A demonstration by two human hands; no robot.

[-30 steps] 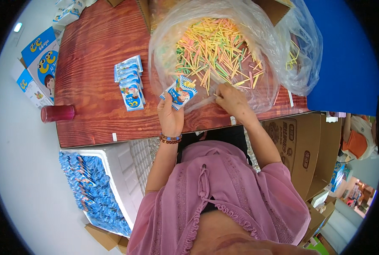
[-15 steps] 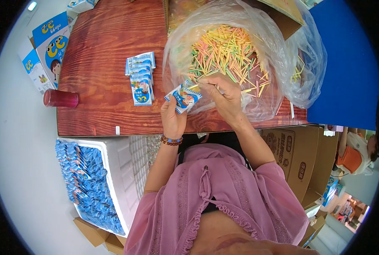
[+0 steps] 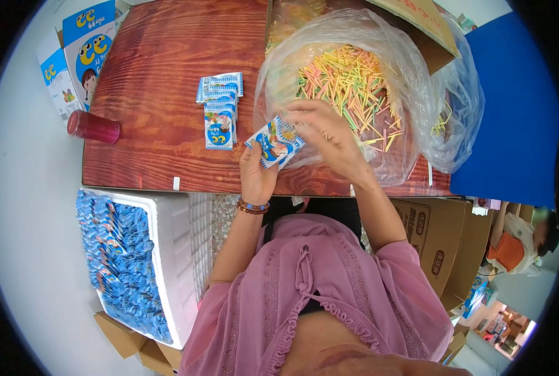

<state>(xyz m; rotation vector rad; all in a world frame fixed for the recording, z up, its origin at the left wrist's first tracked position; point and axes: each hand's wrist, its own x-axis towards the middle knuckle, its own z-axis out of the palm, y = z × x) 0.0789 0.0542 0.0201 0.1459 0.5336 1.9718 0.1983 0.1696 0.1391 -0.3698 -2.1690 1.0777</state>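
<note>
My left hand point(image 3: 258, 172) is closed on a small blue-and-white packet point(image 3: 272, 143), pinching its lower left side above the table's near edge. Another packet edge seems to show behind it. My right hand point(image 3: 329, 138) reaches over the packet's upper right corner, fingers stretched and slightly blurred; no stick shows in them, and whether they touch the packet is unclear. Beyond it, thin pink, yellow and green sticks point(image 3: 348, 81) lie heaped in a clear plastic bag point(image 3: 276, 59). Left of my hands, several similar packets point(image 3: 220, 125) overlap in a row on the table.
The red-brown wooden table point(image 3: 160, 81) carries a dark pink cup point(image 3: 94, 126) on its left edge. A white foam box point(image 3: 173, 250) full of blue packets stands below left. Cardboard boxes point(image 3: 433, 244) are below right. A person point(image 3: 514, 238) is at far right.
The stick between my right fingers at the packet's top no longer shows. My right fingers have spread out over the packet's corner. The whole view has shifted slightly.
</note>
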